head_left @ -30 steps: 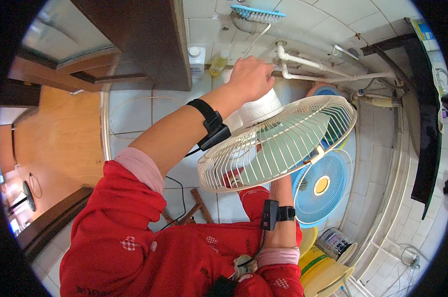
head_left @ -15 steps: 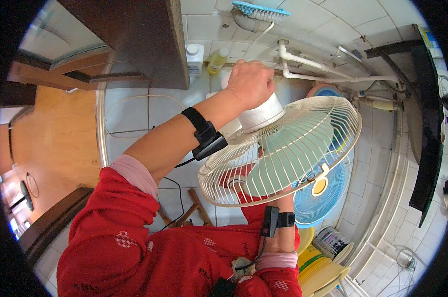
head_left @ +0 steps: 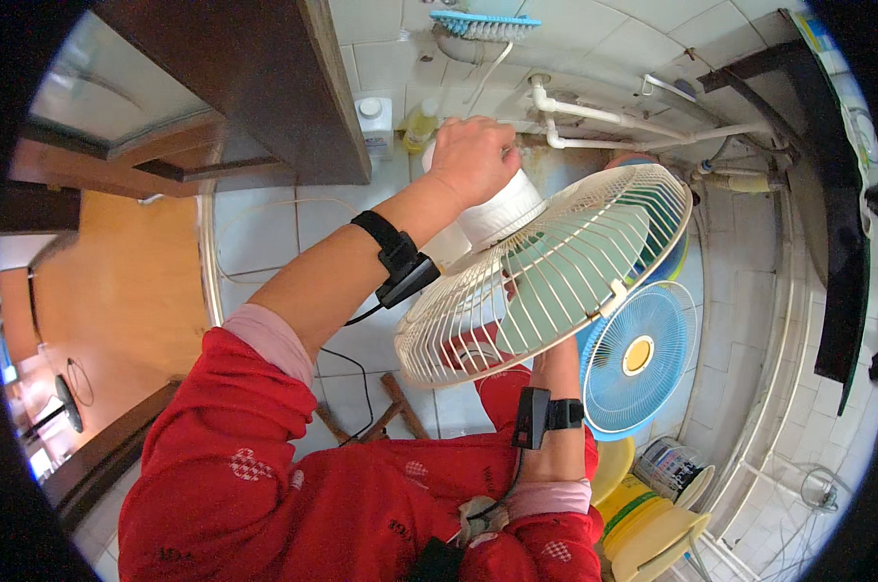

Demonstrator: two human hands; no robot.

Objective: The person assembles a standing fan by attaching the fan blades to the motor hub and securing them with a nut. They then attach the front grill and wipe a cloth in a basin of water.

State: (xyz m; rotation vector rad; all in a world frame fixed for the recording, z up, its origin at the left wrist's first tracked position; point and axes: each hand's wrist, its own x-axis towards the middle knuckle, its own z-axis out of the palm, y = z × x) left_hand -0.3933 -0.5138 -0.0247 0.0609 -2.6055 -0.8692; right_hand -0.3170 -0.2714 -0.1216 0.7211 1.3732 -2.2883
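Note:
My left hand [head_left: 473, 160] is closed over the white motor housing [head_left: 505, 209] at the back of an electric fan's head. Pale green fan blades [head_left: 575, 247] show through its cream wire rear guard [head_left: 439, 354], which is tilted with its far right side raised. My right forearm reaches up under the guard. Only a bit of my right hand [head_left: 510, 284] shows between the wires near the hub; the blades hide its grip. Just right of this guard, a blue round fan grille [head_left: 609, 373] with a yellow centre stands apart.
Yellow buckets [head_left: 643, 533] and a paint-type can [head_left: 667, 466] stand at lower right. White pipes [head_left: 594, 114] run along the tiled wall. A white bottle [head_left: 374, 126] stands beside the brown door [head_left: 264, 87]. A wooden stool [head_left: 395, 407] and a thin cable are on the floor.
The fan head has tilted slightly, its right rim shifting up and its lower rim rising. More of the blue grille shows. My left hand keeps its hold on the housing; the whole view has shifted a little.

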